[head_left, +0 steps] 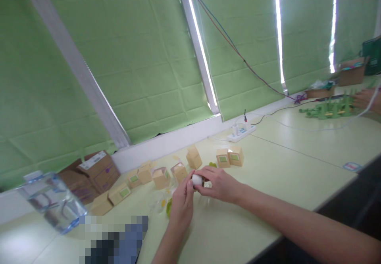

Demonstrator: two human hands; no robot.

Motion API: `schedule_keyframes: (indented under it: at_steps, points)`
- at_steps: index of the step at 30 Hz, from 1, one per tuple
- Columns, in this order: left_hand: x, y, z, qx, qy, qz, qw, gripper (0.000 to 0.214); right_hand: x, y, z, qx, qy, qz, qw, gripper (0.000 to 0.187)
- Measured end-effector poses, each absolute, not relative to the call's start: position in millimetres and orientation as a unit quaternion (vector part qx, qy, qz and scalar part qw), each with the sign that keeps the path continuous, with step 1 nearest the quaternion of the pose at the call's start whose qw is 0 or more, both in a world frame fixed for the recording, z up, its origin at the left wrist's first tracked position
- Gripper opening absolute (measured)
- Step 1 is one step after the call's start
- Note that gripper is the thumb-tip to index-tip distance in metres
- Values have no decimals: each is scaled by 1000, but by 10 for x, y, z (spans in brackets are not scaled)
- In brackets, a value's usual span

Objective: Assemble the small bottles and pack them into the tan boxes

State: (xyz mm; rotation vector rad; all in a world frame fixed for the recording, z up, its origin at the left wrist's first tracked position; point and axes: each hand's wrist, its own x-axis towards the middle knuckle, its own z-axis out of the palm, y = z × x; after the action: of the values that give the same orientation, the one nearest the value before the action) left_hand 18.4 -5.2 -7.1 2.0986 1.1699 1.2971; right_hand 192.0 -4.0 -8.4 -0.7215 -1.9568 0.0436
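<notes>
A small, white, rounded object with a darker rim is held up between my two hands above the table. My left hand is closed round its left side, with the thumb along the near edge. From the right, the fingers and thumb of my right hand pinch the same piece. Its exact kind is hard to make out. Under and beside my left hand lie a bright green piece and some clear plastic packaging. Another small green piece shows just behind my right hand.
Several small tan boxes stand behind my hands. A large water bottle and an opened cardboard carton are at left. A power strip lies by the wall. Another person's hand is near green parts at far right.
</notes>
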Motion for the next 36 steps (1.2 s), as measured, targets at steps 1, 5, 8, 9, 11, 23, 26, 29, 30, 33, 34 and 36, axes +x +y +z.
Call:
schedule_keyframes:
  at_steps: [1, 5, 8, 9, 11, 23, 26, 29, 30, 33, 34, 36]
  points:
    - [186, -57, -61, 754, 420, 463, 200, 43, 1913, -33, -94, -304, -809, 15, 502, 29]
    - [148, -48, -44, 771, 420, 443, 182, 41, 1919, -38, -106, -340, -807, 1, 483, 32]
    - [99, -24, -58, 782, 423, 425, 169, 40, 1937, -56, -90, -348, -818, -23, 458, 32]
    - [89, -20, -63, 785, 426, 418, 165, 40, 1937, -57, -87, -348, -822, -31, 450, 30]
    - [86, -22, -69, 794, 429, 402, 155, 39, 1923, -48, -93, -354, -827, -44, 435, 24]
    - [210, -87, -55, 793, 451, 397, 101, 37, 1851, -39, -137, -365, -800, -41, 475, 25]
    - [207, -91, -47, 782, 456, 413, 103, 36, 1865, -60, -105, -353, -798, -34, 487, 29]
    - [196, -92, -41, 780, 450, 421, 111, 36, 1870, -70, -86, -338, -803, -29, 490, 30]
    - [191, -91, -40, 780, 449, 422, 111, 36, 1870, -72, -82, -333, -806, -28, 489, 29]
    - [178, -87, -44, 777, 454, 423, 106, 36, 1872, -73, -78, -326, -811, -24, 485, 30]
    - [174, -85, -47, 777, 456, 422, 103, 37, 1872, -72, -80, -324, -813, -21, 484, 30]
    - [164, -79, -52, 780, 456, 416, 103, 38, 1874, -63, -89, -325, -813, -16, 483, 30]
